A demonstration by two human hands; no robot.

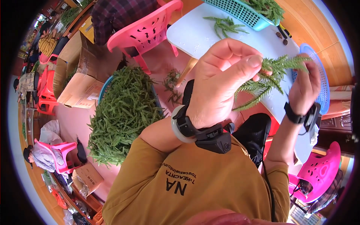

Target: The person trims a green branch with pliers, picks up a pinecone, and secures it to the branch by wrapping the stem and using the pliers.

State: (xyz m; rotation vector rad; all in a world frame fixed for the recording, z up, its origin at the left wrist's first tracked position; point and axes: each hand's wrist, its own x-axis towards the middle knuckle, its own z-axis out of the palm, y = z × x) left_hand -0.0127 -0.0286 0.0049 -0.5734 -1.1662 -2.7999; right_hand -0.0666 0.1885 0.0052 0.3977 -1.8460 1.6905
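Raised over the edge of the white table [183,33], my left hand [227,77] pinches a green fir-like sprig [276,70] between thumb and fingers. Several needled branchlets fan out from that grip, some hanging down. At the sprig's far tip is my right hand [305,88], its fingers curled around the end and partly hidden by the needles. More loose green sprigs [225,27] lie on the tabletop beyond my hands. To my left, a big heap of similar sprigs [123,112] fills a blue tub [106,89] on the floor.
A teal basket [240,14] of greenery sits at the table's far side, near small brown cones [279,35]. A blue oval basket [323,90] stands right. Pink chairs [146,32], a cardboard box [80,84] and a person in plaid [120,17] are around.
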